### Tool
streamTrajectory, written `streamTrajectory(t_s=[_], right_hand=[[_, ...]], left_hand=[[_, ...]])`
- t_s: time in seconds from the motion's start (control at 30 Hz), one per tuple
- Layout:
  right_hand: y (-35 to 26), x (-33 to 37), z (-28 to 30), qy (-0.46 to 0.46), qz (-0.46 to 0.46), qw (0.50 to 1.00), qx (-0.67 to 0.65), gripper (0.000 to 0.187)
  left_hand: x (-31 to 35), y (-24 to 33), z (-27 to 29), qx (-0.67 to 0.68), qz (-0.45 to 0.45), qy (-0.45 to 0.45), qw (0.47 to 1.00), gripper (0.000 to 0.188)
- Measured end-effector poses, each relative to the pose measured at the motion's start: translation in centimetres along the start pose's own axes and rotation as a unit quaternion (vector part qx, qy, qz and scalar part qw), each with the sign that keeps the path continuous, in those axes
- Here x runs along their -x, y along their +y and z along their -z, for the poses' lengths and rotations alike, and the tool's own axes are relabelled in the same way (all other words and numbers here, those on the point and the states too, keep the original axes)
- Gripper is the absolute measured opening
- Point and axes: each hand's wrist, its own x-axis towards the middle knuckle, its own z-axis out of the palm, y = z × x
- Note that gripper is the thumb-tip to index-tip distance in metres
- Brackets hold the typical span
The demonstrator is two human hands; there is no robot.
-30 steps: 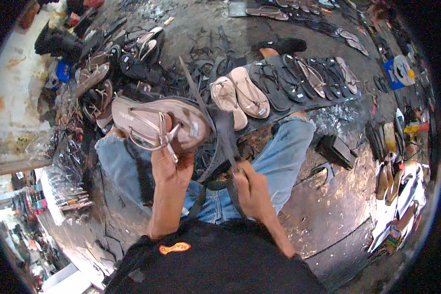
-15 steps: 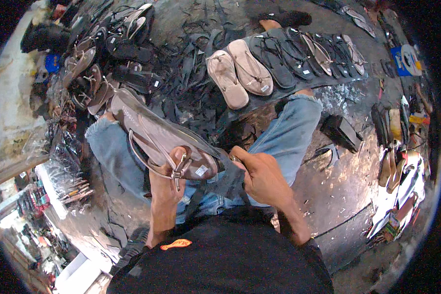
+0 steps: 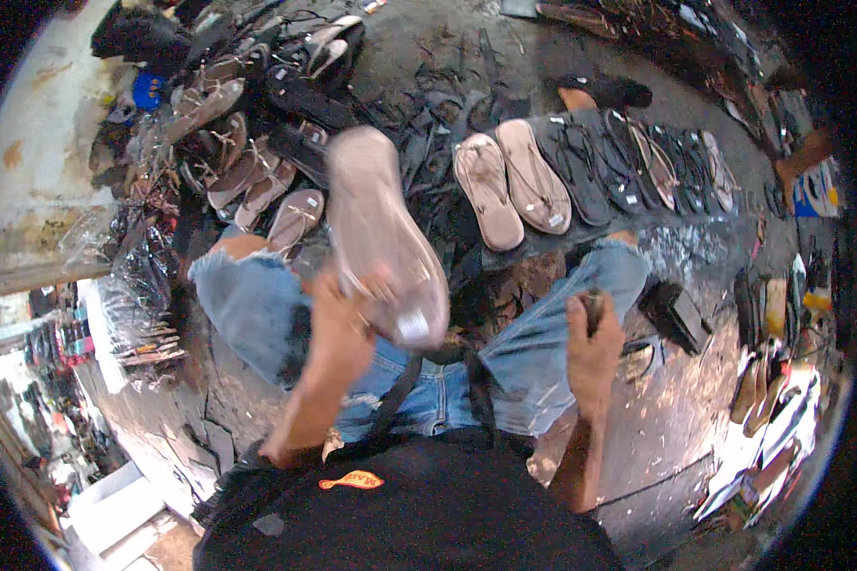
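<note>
My left hand (image 3: 341,328) is closed around the heel end of a brownish-pink flip-flop sandal (image 3: 390,224). It is raised over my lap, blurred by motion, with a white sticker near the lower end. Over my right thigh, my right hand (image 3: 595,357) is closed in a fist around a small dark object (image 3: 592,309). Only its end shows at the thumb, so its kind cannot be made out. The right hand is apart from the sandal.
A dark board (image 3: 533,243) beyond my right knee bears a row of pink and black sandals (image 3: 538,181). More sandals (image 3: 295,219) pile up at the left, beside dark scraps (image 3: 448,124). A black block (image 3: 676,319) lies right of my knee. Someone's arm (image 3: 805,157) reaches in at far right.
The sandal has swung more upright, and its strap no longer faces me as plainly. My right hand has left the sandal's edge and moved right. The view has shifted slightly.
</note>
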Motion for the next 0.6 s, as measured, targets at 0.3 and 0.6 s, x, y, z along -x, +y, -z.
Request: streamTrajectory(t_s=[0.3,0.6], right_hand=[[7.6,-0.5,3.6,0.166,-0.120,0.920,-0.333,0.023],[15.3,3.0,6.4,0.236,-0.233,0.932,-0.147,0.031]], left_hand=[[-29.7,-4.8,10.3,-0.425,-0.232,0.224,0.846,0.076],[-27.8,-20.1,6.1,-0.528,-0.205,0.114,0.816,0.071]])
